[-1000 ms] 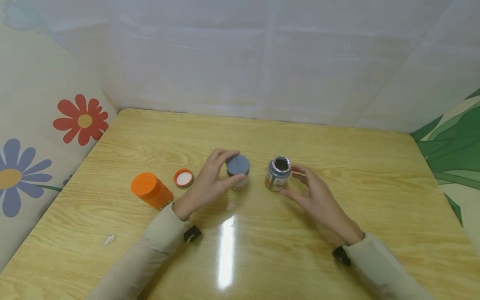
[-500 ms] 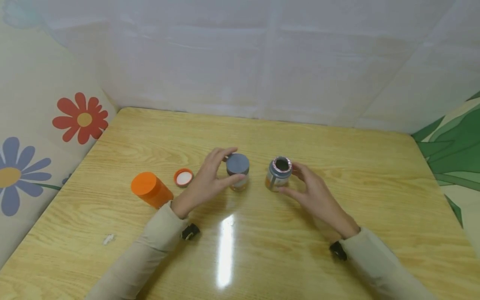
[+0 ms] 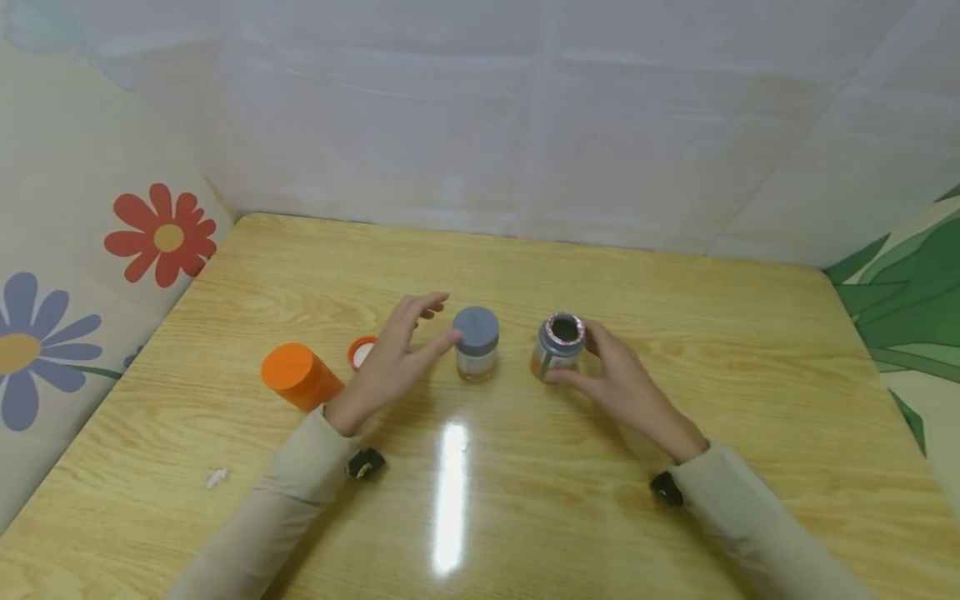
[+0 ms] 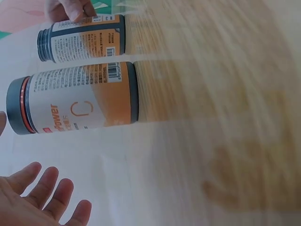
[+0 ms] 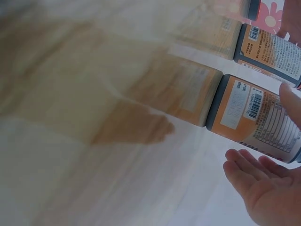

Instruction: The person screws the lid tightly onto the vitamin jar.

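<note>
A capped supplement jar (image 3: 477, 343) with a grey lid and an orange-white label stands upright at mid-table. My left hand (image 3: 390, 358) is just left of it, fingers loosely extended. Its thumb tip overlaps the lid's edge in the head view; contact is unclear. To the right stands an uncapped supplement jar (image 3: 558, 350) with a ragged foil rim. My right hand (image 3: 626, 387) holds this jar between thumb and fingers, the thumb lying on its near side. In the left wrist view, bare threads show at the uncapped jar's (image 4: 84, 40) mouth.
Left of my left hand stands an orange cylindrical container (image 3: 300, 377). A red-rimmed lid (image 3: 362, 353) with a white inside lies upturned, partly covered by the left hand. A small white scrap (image 3: 215, 477) is on the wooden table (image 3: 637, 300). A white sheet (image 3: 420, 117) hangs behind.
My left hand has drawn off the capped jar towards the left and now overlaps the upturned lid. My right thumb has slid leftward across the uncapped jar's near side. Both jars stay in place.
</note>
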A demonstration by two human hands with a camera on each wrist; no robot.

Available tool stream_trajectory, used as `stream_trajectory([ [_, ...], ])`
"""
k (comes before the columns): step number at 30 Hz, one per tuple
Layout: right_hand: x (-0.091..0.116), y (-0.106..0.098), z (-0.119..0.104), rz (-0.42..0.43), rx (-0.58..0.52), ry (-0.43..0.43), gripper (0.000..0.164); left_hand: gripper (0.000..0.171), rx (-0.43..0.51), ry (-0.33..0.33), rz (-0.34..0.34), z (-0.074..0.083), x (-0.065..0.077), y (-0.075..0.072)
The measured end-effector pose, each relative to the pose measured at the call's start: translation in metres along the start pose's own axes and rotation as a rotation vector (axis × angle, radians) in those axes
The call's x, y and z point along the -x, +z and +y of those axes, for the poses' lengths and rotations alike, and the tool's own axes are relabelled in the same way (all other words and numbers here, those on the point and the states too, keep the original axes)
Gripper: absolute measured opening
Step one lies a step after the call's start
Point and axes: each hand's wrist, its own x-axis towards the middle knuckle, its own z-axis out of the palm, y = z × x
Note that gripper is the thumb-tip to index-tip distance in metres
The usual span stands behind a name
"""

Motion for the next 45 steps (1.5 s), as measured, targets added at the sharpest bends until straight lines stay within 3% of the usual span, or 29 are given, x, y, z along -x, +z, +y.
stream_trajectory([
  [9,-0.004,0.0,0.0,-0.028,-0.002,0.018,0.083,0.053,-0.022,-0.066,0.009,-0.007,0.004,-0.008],
  [19,-0.006,-0.001,0.0,-0.043,-0.021,0.022,0.083,0.055,-0.039,-0.096,0.031,-0.018,0.006,-0.015],
  [29,-0.006,0.0,0.002,-0.061,-0.051,0.017,0.082,0.058,-0.089,-0.156,-0.007,-0.022,0.011,-0.025],
  [45,-0.008,0.001,0.002,-0.101,-0.101,0.033,0.078,0.054,-0.136,-0.167,-0.007,-0.034,0.017,-0.038],
])
